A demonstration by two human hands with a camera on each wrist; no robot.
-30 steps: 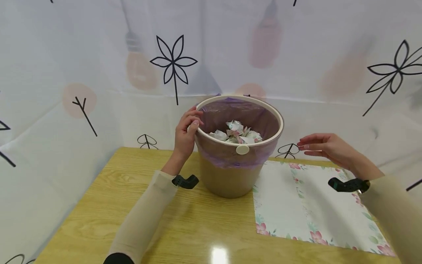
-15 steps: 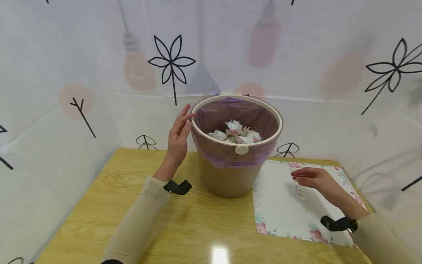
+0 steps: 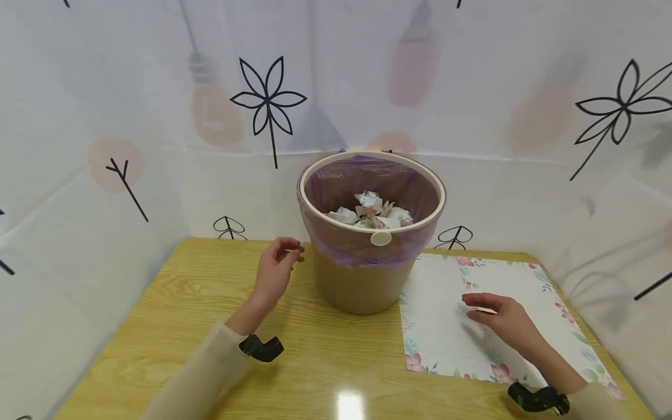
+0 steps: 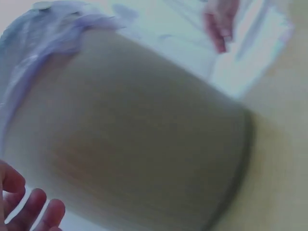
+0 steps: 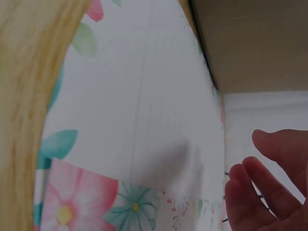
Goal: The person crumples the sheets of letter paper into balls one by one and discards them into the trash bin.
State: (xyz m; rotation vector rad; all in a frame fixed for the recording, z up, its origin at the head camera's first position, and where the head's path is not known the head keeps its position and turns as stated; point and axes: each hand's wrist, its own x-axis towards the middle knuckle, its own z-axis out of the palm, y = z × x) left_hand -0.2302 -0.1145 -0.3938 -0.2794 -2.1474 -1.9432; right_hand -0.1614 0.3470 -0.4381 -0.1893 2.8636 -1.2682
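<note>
A brown trash bin [image 3: 362, 289] with a cream rim stands upright on the table, lined with a purple plastic bag [image 3: 336, 245]. Inside lie several crumpled paper balls [image 3: 369, 202] with a floral print. My left hand [image 3: 274, 271] is just left of the bin, fingers loosely bent and holding nothing; the left wrist view shows its fingertips [image 4: 33, 204] near the bin's side. Over the floral-bordered paper sheets [image 3: 436, 338], my right hand [image 3: 504, 321] hovers with relaxed fingers and nothing in them. The right wrist view shows its fingertips [image 5: 236, 173] above the paper.
The wooden table [image 3: 210, 291] carries the bin and the paper. Behind it hangs a white cloth [image 3: 357, 76] printed with flowers and lamps, which closes off the back and both sides.
My left hand has let go of the bin's rim and dropped down along its left side. My right hand has lowered from beside the back cloth to over the paper sheets.
</note>
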